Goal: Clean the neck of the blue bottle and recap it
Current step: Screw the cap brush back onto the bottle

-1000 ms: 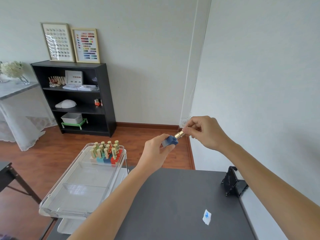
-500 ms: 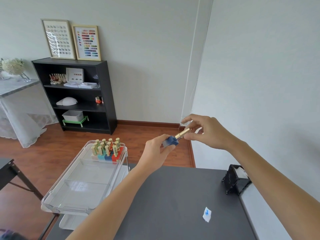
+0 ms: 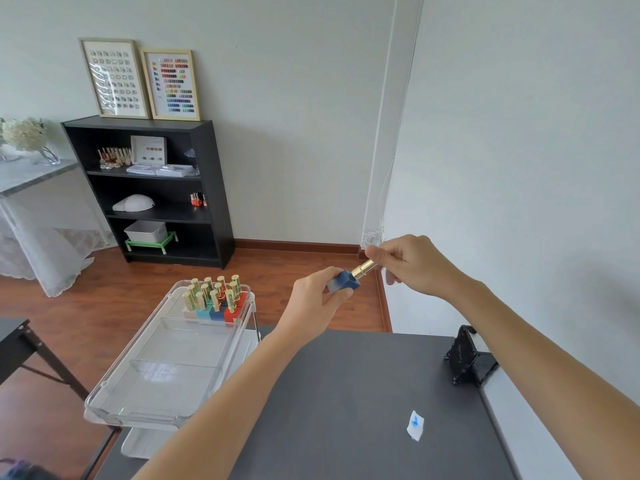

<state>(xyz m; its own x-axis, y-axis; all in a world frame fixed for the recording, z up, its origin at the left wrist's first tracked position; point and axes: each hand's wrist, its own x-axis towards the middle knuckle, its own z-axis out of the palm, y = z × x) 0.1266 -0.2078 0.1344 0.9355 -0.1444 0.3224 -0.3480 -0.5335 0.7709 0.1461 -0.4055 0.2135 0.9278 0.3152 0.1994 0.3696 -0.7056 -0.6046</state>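
Observation:
I hold a small square blue bottle [image 3: 343, 282] up in the air beyond the far edge of the dark table, tilted with its neck pointing up and right. My left hand [image 3: 313, 299] grips its body. A gold cap [image 3: 363, 269] sits on the neck, and the fingertips of my right hand [image 3: 412, 265] pinch its top end. A small white wipe [image 3: 415, 425] stained blue lies on the table near the right side.
The dark grey table [image 3: 346, 393] fills the lower middle. A black stand [image 3: 464, 362] sits at its right edge by the wall. To the left, a clear tray [image 3: 145, 386] on a cart holds several gold-capped bottles [image 3: 214, 299]. A black shelf [image 3: 204, 188] stands by the far wall.
My right hand opened its fingers around the gold cap half a second ago and now pinches it again. The bottle stays in my left hand at about the same place.

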